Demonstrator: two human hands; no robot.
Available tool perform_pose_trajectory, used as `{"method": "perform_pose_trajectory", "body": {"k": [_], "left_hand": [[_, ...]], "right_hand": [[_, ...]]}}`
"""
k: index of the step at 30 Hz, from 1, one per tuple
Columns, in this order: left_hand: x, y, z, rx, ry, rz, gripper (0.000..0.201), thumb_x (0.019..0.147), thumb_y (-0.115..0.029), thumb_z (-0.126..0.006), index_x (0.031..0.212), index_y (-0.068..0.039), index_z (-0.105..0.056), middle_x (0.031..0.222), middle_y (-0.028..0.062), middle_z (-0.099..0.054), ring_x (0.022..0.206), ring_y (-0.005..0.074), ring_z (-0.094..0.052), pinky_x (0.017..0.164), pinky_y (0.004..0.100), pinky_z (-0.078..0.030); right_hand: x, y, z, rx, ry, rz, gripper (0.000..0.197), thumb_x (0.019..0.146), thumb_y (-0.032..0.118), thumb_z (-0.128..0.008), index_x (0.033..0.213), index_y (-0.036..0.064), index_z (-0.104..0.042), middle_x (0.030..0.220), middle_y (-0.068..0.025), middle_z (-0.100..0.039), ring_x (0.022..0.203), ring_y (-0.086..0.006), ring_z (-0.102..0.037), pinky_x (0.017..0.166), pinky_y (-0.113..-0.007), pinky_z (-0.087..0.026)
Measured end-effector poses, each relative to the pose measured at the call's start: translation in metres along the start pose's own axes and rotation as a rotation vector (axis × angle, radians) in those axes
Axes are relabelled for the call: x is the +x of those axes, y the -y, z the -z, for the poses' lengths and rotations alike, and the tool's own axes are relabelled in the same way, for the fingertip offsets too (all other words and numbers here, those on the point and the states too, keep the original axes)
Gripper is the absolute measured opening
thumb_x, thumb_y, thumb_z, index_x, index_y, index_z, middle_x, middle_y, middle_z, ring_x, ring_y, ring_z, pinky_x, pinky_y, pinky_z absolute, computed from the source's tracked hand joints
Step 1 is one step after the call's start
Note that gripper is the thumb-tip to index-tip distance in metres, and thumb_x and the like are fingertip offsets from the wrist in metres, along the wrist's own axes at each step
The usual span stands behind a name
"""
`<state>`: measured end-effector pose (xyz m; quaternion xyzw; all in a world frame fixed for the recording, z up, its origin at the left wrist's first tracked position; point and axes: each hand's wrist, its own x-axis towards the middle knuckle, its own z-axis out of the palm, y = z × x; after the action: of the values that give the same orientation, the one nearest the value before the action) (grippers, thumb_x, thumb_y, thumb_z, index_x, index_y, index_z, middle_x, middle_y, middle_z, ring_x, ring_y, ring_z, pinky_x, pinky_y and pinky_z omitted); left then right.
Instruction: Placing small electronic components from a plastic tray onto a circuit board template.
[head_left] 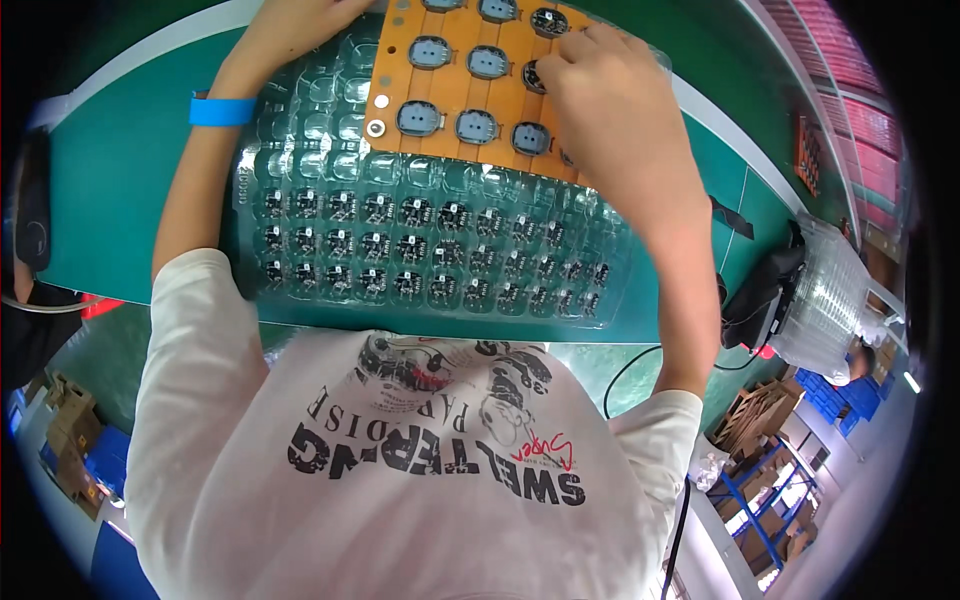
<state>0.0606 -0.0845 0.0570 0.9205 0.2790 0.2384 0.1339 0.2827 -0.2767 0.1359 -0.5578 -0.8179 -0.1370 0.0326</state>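
Note:
An orange fixture board [465, 95] with rows of oval recesses lies over the far part of a clear plastic blister tray [335, 165]. Most visible recesses hold grey oval housings [476, 127]; one at the top has a dark circuit board [548, 22] in it. My right hand [612, 100] is closed over the board's right side, fingertips at a recess with a dark part; what they pinch is hidden. My left hand [305, 22] reaches past the board's far left corner, its fingers mostly beyond the picture. The tray's near rows carry many small black circuit boards [415, 212].
The tray rests on a green tabletop [110, 200] with a pale edge. At the right are a black bag [765, 290] and stacked clear trays [825, 300]. A black cable [630, 380] hangs near my right arm. A blue shelf [760, 510] with cartons stands behind.

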Motion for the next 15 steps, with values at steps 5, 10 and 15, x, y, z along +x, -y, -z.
{"method": "perform_pose_trajectory", "body": {"k": [5,10,15], "left_hand": [[-0.001,0.001,0.000,0.009,-0.006,-0.007,0.030,0.087,-0.015,-0.060,0.112,0.000,-0.064,0.110,0.0194,-0.067,0.106,0.0371,-0.060,0.096,0.0433,-0.044],[0.000,0.001,0.000,0.007,0.019,0.007,0.030,0.087,-0.016,-0.060,0.112,0.000,-0.064,0.110,0.0190,-0.067,0.106,0.0370,-0.060,0.096,0.0433,-0.044],[-0.001,0.001,0.001,-0.007,-0.006,-0.004,0.029,0.088,-0.016,-0.061,0.112,0.000,-0.064,0.110,0.0190,-0.067,0.106,0.0368,-0.060,0.095,0.0433,-0.045]], "right_hand": [[-0.003,-0.003,0.000,0.045,0.038,-0.002,0.010,0.068,-0.003,-0.065,0.076,0.0017,-0.065,0.077,-0.0101,-0.062,0.087,-0.0280,-0.062,0.083,-0.041,-0.051],[-0.002,0.000,-0.003,0.072,-0.020,0.031,0.008,0.071,-0.001,-0.067,0.076,0.0019,-0.063,0.076,-0.0096,-0.060,0.084,-0.0274,-0.061,0.082,-0.040,-0.050],[-0.001,0.000,-0.007,0.216,-0.127,-0.007,0.006,0.079,0.004,-0.069,0.078,0.0022,-0.063,0.076,-0.0089,-0.059,0.083,-0.0267,-0.060,0.081,-0.039,-0.049]]}}
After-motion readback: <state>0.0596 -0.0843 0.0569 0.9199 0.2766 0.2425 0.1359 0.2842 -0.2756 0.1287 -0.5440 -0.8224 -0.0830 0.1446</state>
